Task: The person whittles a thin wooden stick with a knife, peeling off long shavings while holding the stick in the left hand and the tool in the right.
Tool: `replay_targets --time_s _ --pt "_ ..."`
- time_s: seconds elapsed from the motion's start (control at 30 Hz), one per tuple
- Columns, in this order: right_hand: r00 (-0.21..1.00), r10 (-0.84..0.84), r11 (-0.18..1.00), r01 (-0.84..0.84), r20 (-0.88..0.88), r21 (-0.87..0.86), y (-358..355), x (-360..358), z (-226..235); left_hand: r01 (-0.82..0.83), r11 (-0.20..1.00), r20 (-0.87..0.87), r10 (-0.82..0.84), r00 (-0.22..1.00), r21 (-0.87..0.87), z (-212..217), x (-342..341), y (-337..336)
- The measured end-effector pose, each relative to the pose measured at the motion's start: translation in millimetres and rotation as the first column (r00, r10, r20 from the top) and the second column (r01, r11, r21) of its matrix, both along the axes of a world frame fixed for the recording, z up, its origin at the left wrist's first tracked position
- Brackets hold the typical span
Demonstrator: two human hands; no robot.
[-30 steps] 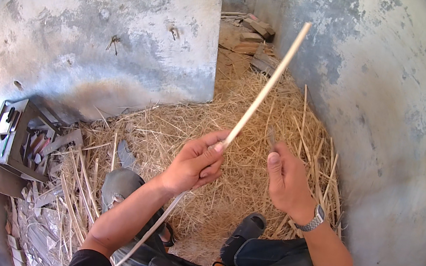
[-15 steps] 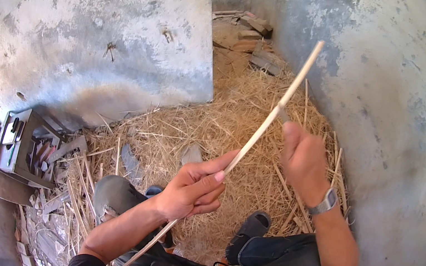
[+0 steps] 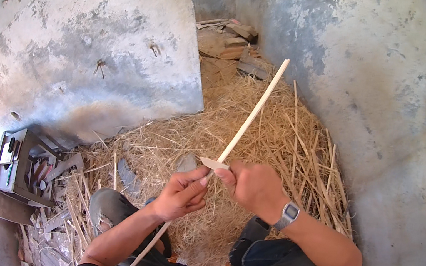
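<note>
Before me a long, narrow stick (image 3: 253, 111), pale and wood-like, is running from one o'clock down to seven. The left hand (image 3: 180, 195) is pinching it below its middle, thumb against fingers. The right hand (image 3: 255, 185) is gripping a knife (image 3: 213, 163); its handle is hiding in the fist, while its flat, pointed blade is crossing the stick just above the left thumb. Half a second ago the blade was meeting the stick much higher; now both hands are staying close together. Underneath, dry, tangled straw (image 3: 216, 114) is covering the floor. A worn wooden box (image 3: 17, 193) is standing at eight o'clock, and a stained, peeling wall (image 3: 382, 133) is rising at three.
</note>
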State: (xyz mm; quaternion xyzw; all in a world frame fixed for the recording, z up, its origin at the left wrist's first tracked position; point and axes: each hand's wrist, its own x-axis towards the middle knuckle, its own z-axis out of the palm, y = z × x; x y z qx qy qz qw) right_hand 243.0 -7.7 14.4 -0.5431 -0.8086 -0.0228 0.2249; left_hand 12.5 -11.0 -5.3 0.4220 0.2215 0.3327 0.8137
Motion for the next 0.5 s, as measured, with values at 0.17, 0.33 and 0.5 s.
replay_targets --time_s 0.17,0.33,0.5 --pt "0.950 -0.281 0.960 0.278 -0.137 -0.039 36 53 37 0.099 0.992 -0.012 -0.098 0.995 0.077 -4 -17 -4" --pt "0.989 -0.124 0.992 0.121 -0.083 -0.038 6 13 10 -0.002 0.986 -0.173 0.031 0.984 0.165 -20 -20 -10" --pt "0.991 -0.120 0.985 0.113 -0.051 -0.131 1 0 0 0.028 0.912 -0.364 0.136 0.921 0.410 -23 -24 -8"
